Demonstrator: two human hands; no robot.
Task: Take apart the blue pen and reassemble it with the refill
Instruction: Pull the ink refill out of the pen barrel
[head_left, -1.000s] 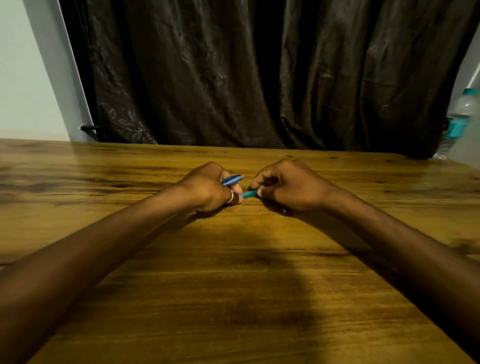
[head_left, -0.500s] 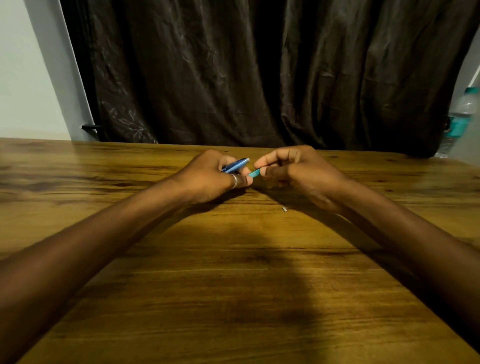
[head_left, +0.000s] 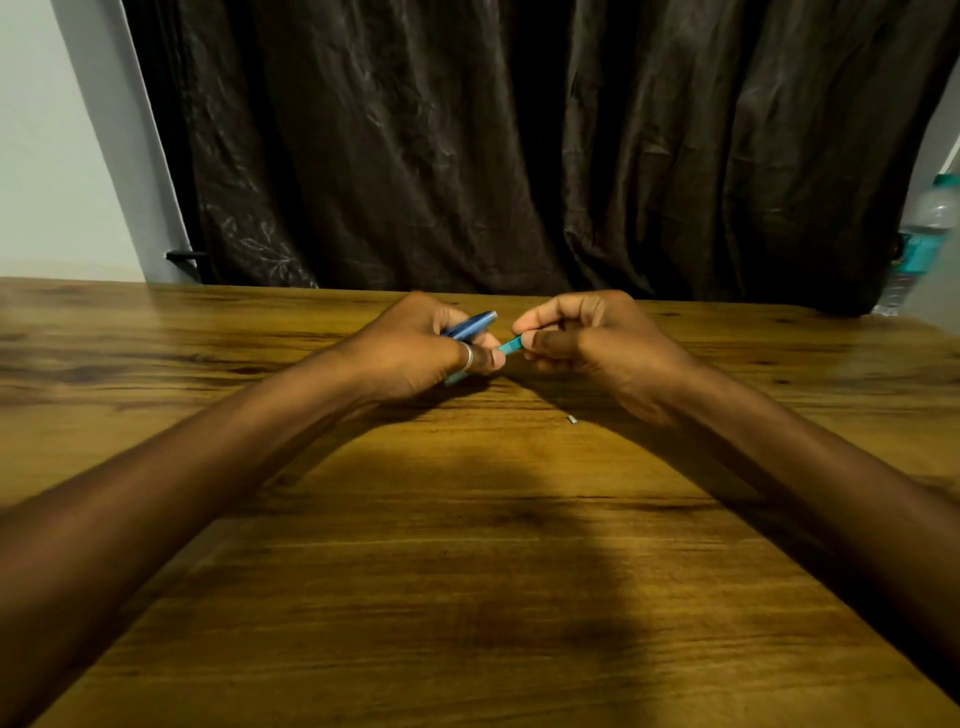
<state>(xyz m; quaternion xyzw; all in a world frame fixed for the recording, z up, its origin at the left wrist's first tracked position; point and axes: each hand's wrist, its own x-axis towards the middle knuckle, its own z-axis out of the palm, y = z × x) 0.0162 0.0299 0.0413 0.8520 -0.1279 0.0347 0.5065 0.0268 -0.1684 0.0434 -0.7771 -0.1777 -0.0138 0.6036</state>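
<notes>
- The left hand (head_left: 415, 348) is clenched around the blue pen's darker blue piece (head_left: 470, 326), which juts out above its fingers.
- The right hand (head_left: 587, 343) pinches a teal piece (head_left: 510, 345) that bridges the gap between the two hands; which pen part it is cannot be told.
- Judged step: separating or mating the two pieces. Keep them in line and turn or pull gently without bending.
- A small metal part (head_left: 572, 419) lies on the desk (head_left: 467, 545) just below the right hand. Keep wrists clear of it.

Wooden table (head_left: 467, 571), small metal piece (head_left: 572, 419)
</notes>
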